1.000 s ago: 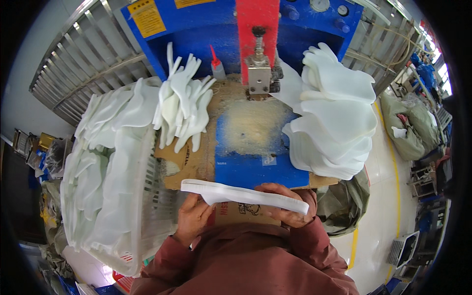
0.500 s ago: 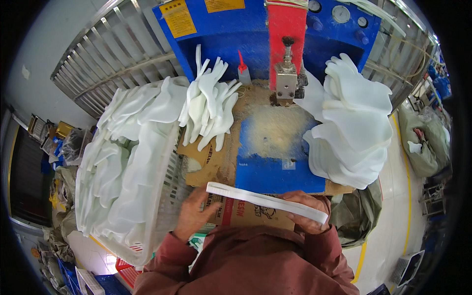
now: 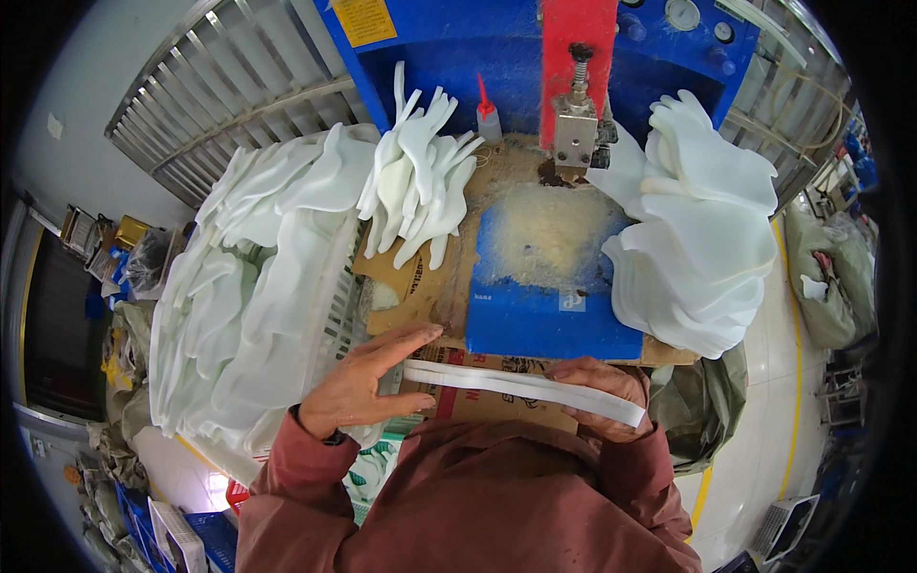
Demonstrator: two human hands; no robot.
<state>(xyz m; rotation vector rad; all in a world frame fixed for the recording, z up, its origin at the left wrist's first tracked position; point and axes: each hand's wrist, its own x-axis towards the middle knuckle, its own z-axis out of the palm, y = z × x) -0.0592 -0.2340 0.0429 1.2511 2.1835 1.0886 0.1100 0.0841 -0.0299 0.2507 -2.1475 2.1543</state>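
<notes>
A thin stack of flat white glove sheets (image 3: 521,385) lies edge-on across my lap, just in front of a blue pad (image 3: 549,286) with a worn pale middle. My left hand (image 3: 368,382) presses flat against the stack's left end, fingers stretched out. My right hand (image 3: 600,392) curls around the stack's right end. Above the pad hangs a metal press head (image 3: 576,129) on a red column of a blue machine (image 3: 449,57).
A pile of white gloves (image 3: 420,181) lies fingers-up left of the pad. A larger heap of glove sheets (image 3: 702,239) sits on the right. A white basket (image 3: 330,315) heaped with more sheets stands at my left. Cardboard (image 3: 406,282) covers the bench.
The view has shifted, bringing the bench lower and closer. The stack stays between my hands; my left hand has opened flatter against its left end.
</notes>
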